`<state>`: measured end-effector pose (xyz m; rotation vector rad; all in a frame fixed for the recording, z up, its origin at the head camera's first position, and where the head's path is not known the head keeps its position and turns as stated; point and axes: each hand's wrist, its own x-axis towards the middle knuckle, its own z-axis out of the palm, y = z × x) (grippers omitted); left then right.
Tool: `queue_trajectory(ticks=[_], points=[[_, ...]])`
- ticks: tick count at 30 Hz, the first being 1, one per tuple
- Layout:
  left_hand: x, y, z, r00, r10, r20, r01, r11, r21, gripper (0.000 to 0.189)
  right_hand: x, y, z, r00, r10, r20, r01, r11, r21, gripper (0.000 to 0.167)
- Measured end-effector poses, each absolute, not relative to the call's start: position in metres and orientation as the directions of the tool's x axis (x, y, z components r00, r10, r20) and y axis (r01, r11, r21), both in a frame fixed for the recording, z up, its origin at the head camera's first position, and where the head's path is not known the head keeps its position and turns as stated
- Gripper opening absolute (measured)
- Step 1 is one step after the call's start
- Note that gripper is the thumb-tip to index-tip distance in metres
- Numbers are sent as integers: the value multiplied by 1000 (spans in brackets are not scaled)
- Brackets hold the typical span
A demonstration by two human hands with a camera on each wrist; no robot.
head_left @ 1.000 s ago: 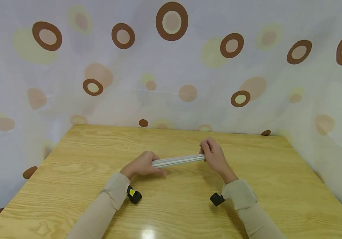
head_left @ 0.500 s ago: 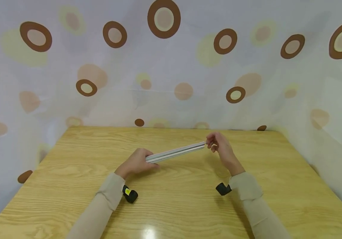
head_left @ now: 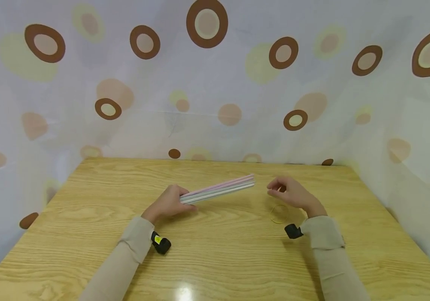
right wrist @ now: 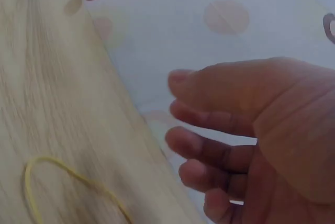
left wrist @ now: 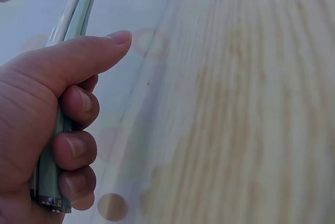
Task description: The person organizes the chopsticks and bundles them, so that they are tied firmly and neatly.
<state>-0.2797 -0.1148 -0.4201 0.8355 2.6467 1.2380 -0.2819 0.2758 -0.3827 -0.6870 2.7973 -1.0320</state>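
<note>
My left hand [head_left: 168,203] grips one end of a bundle of long, thin pastel sticks [head_left: 218,189], pink, grey and pale green. They slant up to the right above the table, and their free ends fan slightly apart. In the left wrist view the fingers curl round the sticks [left wrist: 49,166], and the thumb reaches across them. My right hand [head_left: 293,195] is empty, its fingers loosely bent, a short way right of the free ends. Below it a thin yellow rubber band [head_left: 279,223] lies on the table, part of its loop also showing in the right wrist view.
The wooden table [head_left: 215,259] spreads under both arms. A pale curtain [head_left: 143,133] with brown and beige spots hangs along its back and sides. Small black cameras [head_left: 161,243] are strapped at both wrists.
My right hand has let go of the sticks' far ends and drawn away right, then lower, above the rubber band. The sticks tilt up more and fan out, showing pink ones; my left hand shifts slightly left.
</note>
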Motion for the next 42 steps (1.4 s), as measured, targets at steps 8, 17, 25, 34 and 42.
queue_trajectory(ticks=[8, 17, 25, 34, 42], points=[[-277, -113, -422, -844, 525, 107, 421, 527, 738, 18, -284, 295, -401, -870, -481, -113, -331, 737, -589, 20], [-280, -110, -425, -829, 545, 120, 450, 525, 722, 21, -278, 289, -398, -870, -477, -127, -364, 793, -489, 7], [-275, -111, -425, -830, 549, 98, 430, 517, 740, 22, -280, 281, -406, -882, -456, -120, -353, 808, -471, 15], [-277, -108, -423, -829, 552, 95, 433, 523, 734, 21, -285, 287, -406, -920, -392, 2, -240, 559, -794, 18], [-280, -107, -422, -824, 558, 94, 437, 521, 733, 23, -283, 284, -395, -905, -416, 91, -242, 326, -914, 28]])
